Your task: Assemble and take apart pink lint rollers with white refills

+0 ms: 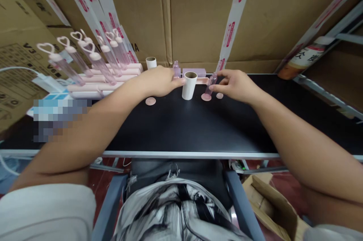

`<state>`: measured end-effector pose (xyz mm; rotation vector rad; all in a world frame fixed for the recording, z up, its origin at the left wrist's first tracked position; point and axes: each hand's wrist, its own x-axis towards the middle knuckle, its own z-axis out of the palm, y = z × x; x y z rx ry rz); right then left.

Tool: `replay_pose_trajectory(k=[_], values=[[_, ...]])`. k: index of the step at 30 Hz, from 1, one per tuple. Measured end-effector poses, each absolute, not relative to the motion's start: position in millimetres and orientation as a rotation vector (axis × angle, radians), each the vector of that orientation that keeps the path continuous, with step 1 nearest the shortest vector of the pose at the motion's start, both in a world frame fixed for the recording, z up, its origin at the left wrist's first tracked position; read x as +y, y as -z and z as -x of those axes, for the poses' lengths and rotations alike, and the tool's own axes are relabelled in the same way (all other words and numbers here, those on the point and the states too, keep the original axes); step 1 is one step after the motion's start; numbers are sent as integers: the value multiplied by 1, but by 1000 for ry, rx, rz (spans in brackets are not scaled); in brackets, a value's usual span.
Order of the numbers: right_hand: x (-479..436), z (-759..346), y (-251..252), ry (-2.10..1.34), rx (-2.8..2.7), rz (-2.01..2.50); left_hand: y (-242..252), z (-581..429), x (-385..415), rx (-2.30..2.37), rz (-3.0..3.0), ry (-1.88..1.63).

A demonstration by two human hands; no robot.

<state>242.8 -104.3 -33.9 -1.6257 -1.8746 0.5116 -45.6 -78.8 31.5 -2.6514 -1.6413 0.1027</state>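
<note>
My right hand [234, 86] has its thumb and fingers closed around a small translucent pink bottle [211, 82], which leans over a round pink disc [206, 97]. Between my hands stands a white tapered tube [188, 89] with an open top. My left hand [163, 81] reaches behind and left of this tube, its thumb at the tube's upper edge; its other fingertips are hidden near a small purple bottle [176, 70]. Another white tube [151, 62] stands behind my left hand. One pink disc [150, 101] lies below that hand, another [219, 96] beneath my right hand.
Clear tubes with heart-shaped loops [98, 59] stand in pink holders at the left. A purple block [194, 72] sits behind the tapered tube. Cardboard [198, 17] backs the black table [181, 131]; a labelled bottle [303, 59] leans at the right.
</note>
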Motion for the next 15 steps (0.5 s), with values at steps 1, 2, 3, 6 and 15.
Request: replay_pose_trajectory(k=[1, 2, 3, 6, 15], values=[[-104, -245, 34, -510, -1873, 1621, -33, 52, -81, -1665, 2626, -201], [-103, -247, 34, -506, -1869, 1613, -33, 59, -84, -1677, 2592, -302], [-103, -248, 34, -495, -1861, 1605, -32, 65, -86, -1675, 2552, -402], [-104, -251, 29, -389, -1782, 1571, -23, 78, -93, -1628, 2467, -675], [-135, -233, 9, -315, -1620, 1239, -1, 83, -104, -1396, 2778, -264]])
